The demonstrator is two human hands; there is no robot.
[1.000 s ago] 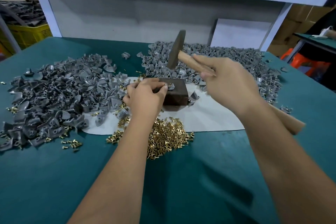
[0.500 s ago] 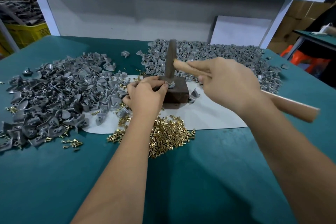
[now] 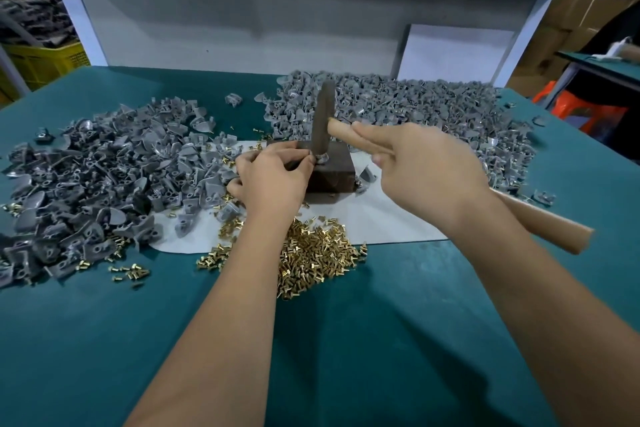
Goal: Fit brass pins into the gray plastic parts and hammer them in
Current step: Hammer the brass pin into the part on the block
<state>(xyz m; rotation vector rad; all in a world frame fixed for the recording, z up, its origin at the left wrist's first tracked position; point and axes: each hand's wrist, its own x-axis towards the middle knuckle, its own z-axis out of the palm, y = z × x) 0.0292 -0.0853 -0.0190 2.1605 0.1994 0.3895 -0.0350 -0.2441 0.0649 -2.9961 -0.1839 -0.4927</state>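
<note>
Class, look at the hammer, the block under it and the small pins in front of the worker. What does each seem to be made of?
Hammer: dull dark metal head, probably steel; the handle is pale, smooth, most likely wood.
Block: dark brown, matte, sharp-edged; possibly rusted steel, though dark wood cannot be ruled out.
Pins: shiny yellow metal, consistent with brass.

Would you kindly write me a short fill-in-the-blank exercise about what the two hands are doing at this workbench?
1. The right hand grips the wooden handle of a ____.
2. The left hand steadies a gray part on top of a dark ____.
3. The loose brass pins lie nearest the person, in front of the white ____.
4. The table is covered in ____ cloth.

Missing words: hammer; block; sheet; green
</note>
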